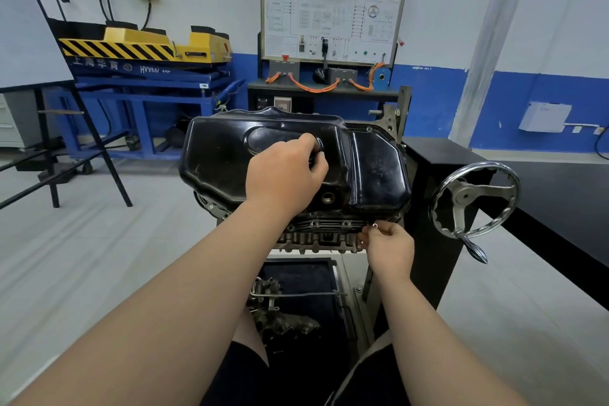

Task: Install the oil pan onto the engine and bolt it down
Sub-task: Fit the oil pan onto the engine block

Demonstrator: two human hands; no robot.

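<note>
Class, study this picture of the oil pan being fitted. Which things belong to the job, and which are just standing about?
Belonging to the job:
oil pan; engine; small fastener pinched by the right hand; left hand holding the pan.

Just standing about:
handwheel; training board; yellow lift table; loose parts in the tray below.

Oil pan [230, 155] sits on engine [316, 234]. Left hand [283, 171] on pan top. Right hand [389, 247] pinches bolt [375, 225] at pan's near-right flange. Handwheel [474, 199] right of pan. Training board [333, 6] behind. Tray [296, 277] below.
</note>
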